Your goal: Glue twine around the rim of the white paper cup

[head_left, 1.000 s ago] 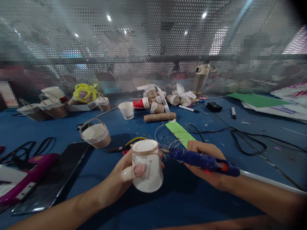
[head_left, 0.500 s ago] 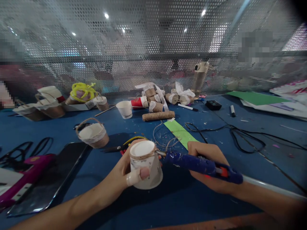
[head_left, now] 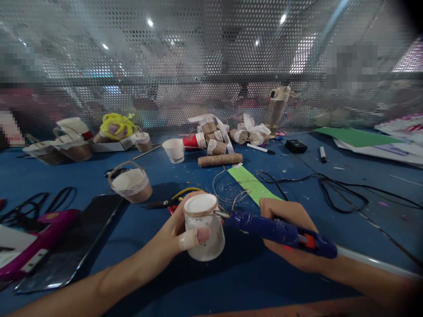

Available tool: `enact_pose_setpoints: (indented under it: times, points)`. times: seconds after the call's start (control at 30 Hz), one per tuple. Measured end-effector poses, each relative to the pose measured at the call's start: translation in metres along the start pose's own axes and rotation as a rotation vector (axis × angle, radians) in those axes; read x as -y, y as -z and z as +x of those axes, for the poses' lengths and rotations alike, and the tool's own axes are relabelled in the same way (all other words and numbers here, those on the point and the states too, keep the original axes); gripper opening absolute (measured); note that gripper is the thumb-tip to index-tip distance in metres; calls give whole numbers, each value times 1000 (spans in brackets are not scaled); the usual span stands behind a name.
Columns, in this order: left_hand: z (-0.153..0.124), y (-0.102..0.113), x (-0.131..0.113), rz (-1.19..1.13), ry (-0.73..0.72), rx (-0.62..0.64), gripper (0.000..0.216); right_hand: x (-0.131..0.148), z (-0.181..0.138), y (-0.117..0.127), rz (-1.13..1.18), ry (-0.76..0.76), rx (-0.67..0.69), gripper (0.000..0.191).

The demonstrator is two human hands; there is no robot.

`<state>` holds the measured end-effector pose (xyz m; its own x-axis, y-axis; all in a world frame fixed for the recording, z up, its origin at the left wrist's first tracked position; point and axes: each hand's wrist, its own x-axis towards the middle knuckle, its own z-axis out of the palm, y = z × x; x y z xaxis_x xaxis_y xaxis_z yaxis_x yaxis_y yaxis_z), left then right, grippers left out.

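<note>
My left hand (head_left: pixel 185 231) is closed around an upside-down white paper cup (head_left: pixel 209 242), its bandaged thumb across the front. Brown twine (head_left: pixel 200 214) rings the cup just below its upturned base. In my right hand (head_left: pixel 291 220) is a blue glue gun (head_left: pixel 264 227) with a clear glue stick (head_left: pixel 373 259) coming out of its back. The metal nozzle touches or nearly touches the twine at the cup's right side. Loose twine runs behind the cup toward a twine roll (head_left: pixel 220 160). Scissors (head_left: pixel 168 203) lie partly hidden behind my left hand.
A small twine-handled basket (head_left: pixel 132 185) and a black phone (head_left: pixel 76 242) are on the left. Ahead stand a white cup (head_left: pixel 174 151) and several small baskets. A green paper strip (head_left: pixel 253 185) lies behind the glue gun; a black cable (head_left: pixel 330 189) snakes across the right.
The cup in my left hand has tilted slightly and sits a little farther right in view. The glue gun's nozzle stays at its twine edge. The whole scene has shifted slightly rightward.
</note>
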<state>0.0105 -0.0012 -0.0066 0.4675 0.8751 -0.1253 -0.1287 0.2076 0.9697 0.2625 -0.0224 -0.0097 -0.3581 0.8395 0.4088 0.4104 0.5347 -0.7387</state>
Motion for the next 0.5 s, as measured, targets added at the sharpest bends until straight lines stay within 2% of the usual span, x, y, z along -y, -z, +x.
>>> enact_pose_setpoints:
  times: [0.13, 0.3, 0.5]
  points:
    - [2, 2, 2, 30, -22, 14, 53, 0, 0, 0, -19, 7, 12, 29]
    - [6, 7, 5, -30, -11, 47, 46, -4, 0, 1, 4, -75, -11, 28]
    - [8, 4, 3, -15, 3, 34, 49, -2, -1, -1, 13, -90, -36, 29]
